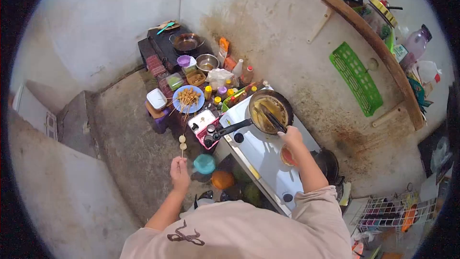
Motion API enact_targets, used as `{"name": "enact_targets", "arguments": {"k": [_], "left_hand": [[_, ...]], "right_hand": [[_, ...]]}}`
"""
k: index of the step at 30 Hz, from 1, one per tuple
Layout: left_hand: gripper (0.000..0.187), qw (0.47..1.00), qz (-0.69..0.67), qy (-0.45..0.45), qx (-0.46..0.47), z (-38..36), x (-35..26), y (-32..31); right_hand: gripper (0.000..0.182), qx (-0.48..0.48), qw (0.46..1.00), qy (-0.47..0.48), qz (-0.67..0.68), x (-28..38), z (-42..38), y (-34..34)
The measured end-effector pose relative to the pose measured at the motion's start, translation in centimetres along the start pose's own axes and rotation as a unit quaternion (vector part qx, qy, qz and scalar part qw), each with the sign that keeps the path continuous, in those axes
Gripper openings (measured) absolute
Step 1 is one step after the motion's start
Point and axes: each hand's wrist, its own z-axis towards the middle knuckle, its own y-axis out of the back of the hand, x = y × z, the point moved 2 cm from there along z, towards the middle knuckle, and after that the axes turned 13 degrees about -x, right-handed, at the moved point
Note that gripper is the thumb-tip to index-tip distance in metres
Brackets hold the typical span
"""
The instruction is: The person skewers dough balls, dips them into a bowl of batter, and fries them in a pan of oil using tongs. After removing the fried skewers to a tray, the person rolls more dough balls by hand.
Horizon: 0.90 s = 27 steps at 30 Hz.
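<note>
Held upright in my left hand [179, 172] is a thin stick with pale round balls [182, 142] at its top. My right hand [291, 136] is closed on a dark utensil [274, 119], whose far end reaches into the frying pan [259, 123]. The pan sits on the white stove [268, 163] and holds yellowish oil or food. A small bowl with something red [288, 155] is beside the pan, partly behind my right forearm. Left of the stove, a blue plate [177, 103] carries several skewers of browned food [188, 97].
Sauce bottles [218, 100] stand between plate and stove. A pink basket [202, 139] is by the stove's left corner, near the pan handle. Below lie a teal bowl [204, 163] and an orange round object [223, 180]. A wooden shelf [378, 48] juts from the right wall.
</note>
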Motion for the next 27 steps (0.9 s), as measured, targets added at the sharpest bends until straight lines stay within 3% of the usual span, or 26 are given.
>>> {"name": "enact_targets", "arguments": {"k": [1, 7, 10, 13, 16, 17, 20, 23, 27], "left_hand": [[0.012, 1.0, -0.001, 0.016, 0.005, -0.3, 0.0, 0.1], [0.013, 1.0, -0.011, -0.005, -0.008, -2.5, -2.2, -0.6], [0.013, 1.0, 0.004, -0.024, -0.017, -3.2, -2.8, -0.8], [0.012, 0.996, 0.019, -0.07, -0.042, -3.9, -3.6, -1.4], [0.012, 0.996, 0.015, -0.065, -0.054, -4.8, -4.1, -1.4], [0.013, 0.995, 0.012, -0.074, -0.058, -4.9, -4.1, -1.3], [0.013, 0.994, 0.01, -0.089, -0.068, -5.4, -4.3, -0.7], [0.013, 0.993, 0.014, -0.085, -0.081, -5.9, -4.9, 0.1], [0.013, 0.994, 0.006, -0.053, -0.098, -6.3, -4.3, 1.8]], "right_hand": [[0.043, -0.021, 0.999, 0.0, 0.034, -1.6, 0.9, -1.2], [0.047, 0.147, 0.969, -0.156, 0.123, -3.6, 3.1, -1.9], [0.048, 0.088, 0.984, -0.126, 0.085, -3.6, 2.4, -0.7], [0.046, -0.029, 0.999, -0.015, -0.022, -2.3, -0.3, 1.2], [0.046, -0.043, 0.997, 0.038, -0.048, -0.6, -3.2, 1.6], [0.055, -0.038, 0.994, 0.074, -0.067, -1.2, -2.8, -0.6], [0.053, -0.073, 0.986, 0.121, -0.093, -1.5, -2.3, -3.2], [0.051, -0.063, 0.988, 0.119, -0.079, -1.3, -0.9, -3.3], [0.033, -0.013, 0.994, 0.104, -0.04, -1.4, 0.4, -2.9]]}}
